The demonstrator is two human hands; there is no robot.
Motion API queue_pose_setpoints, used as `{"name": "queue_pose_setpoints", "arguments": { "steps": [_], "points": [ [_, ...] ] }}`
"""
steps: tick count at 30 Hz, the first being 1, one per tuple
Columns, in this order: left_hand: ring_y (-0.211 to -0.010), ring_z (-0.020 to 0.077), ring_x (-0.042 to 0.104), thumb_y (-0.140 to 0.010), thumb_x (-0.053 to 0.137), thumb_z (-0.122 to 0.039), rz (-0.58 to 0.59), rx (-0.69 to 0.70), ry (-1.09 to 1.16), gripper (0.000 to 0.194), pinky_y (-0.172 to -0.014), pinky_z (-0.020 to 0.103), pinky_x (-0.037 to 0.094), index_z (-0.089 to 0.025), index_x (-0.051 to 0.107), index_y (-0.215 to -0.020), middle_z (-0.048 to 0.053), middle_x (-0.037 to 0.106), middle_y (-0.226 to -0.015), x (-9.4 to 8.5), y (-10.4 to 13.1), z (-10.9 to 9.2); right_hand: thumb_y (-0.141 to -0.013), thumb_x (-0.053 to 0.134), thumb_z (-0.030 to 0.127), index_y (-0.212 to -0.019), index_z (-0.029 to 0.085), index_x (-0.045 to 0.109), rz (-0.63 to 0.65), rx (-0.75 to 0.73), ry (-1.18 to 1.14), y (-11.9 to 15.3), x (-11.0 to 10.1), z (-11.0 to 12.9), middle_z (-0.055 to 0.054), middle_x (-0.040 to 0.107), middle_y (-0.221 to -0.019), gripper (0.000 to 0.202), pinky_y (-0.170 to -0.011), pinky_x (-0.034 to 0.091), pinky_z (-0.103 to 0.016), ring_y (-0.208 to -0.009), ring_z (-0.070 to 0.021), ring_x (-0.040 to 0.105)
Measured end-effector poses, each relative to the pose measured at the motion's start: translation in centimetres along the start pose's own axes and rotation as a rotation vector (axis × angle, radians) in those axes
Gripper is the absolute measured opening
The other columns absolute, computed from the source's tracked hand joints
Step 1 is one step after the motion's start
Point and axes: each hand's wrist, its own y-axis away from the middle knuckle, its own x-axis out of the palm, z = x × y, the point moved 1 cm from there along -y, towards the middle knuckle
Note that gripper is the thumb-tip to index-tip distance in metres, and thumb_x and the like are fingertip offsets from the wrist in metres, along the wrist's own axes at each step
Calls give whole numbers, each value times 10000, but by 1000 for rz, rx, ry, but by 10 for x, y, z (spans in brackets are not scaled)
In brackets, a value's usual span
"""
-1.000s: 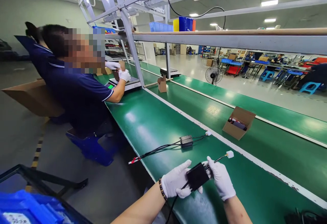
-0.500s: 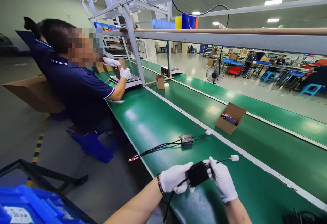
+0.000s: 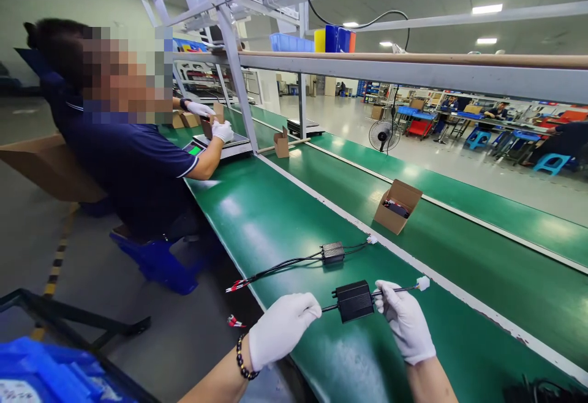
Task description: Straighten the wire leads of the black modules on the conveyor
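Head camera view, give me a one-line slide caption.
Gloved left hand and right hand stretch a black module's cables over a green conveyor.

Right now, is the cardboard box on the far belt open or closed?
Open: the cardboard box has its flap raised, and dark items show inside.

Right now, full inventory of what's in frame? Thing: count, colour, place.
black module: 1, black, on near belt between the hands, leads out both ends
white connector: 1, white, end of its right lead
second module: 1, dark grey, on belt just beyond, with leads
red-tipped leads: red and black, over the belt's near edge
open carton: 1, brown, on far belt, dark parts inside
small carton: 1, brown, further up the line
scale: 1, grey, under co-worker's gloved hands
co-worker: 1, navy shirt, seated left
fan: 1, black, on floor beyond
blue bin: 1, top shelf
left hand: white glove, fingers on the left lead
right hand: white glove, fingers pinching the right lead
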Motion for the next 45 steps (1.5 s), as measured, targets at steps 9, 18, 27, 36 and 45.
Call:
{"name": "queue_pose_setpoints", "arguments": {
  "steps": [9,18,27,36,45],
  "points": [
    [-680,143,572,-941,431,-249,-190,256,-52,219,-645,251,406,-206,582,-789,-19,639,-730,6,10,-15,-625,868,448,-829,165,726,28,111,-142,-13,-7,-22,10,621,-655,377,-480,442,-192,-546,-94,540],
    [-606,173,492,-855,428,-62,-308,687,-425,196,-602,304,324,-217,548,-853,-8,597,-709,8,21,-35,-587,874,509,-793,190,701,-40,151,-219,-24,-10,-41,25,642,-658,417,-428,453,-191,-478,-79,537],
    [-630,199,481,-803,440,3,-372,564,-568,240,-613,318,303,-215,542,-812,9,580,-700,22,15,3,-601,885,457,-893,169,742,-12,26,-104,-11,-10,-12,-11,655,-725,434,-525,469,-194,-589,-94,546],
    [-620,188,501,-860,445,-44,-373,555,-512,213,-599,304,320,-210,559,-792,5,597,-688,32,8,22,-724,800,458,-926,214,742,12,-38,85,-3,-10,-2,-38,682,-774,322,-557,474,-239,-617,-130,560],
    [-686,200,551,-890,421,-80,-230,441,-541,239,-642,320,382,-206,614,-830,30,635,-752,33,6,28,-740,730,534,-945,224,715,1,-1,344,-5,-19,-3,-34,691,-812,372,-589,489,-246,-653,-143,590]
  ]
}}
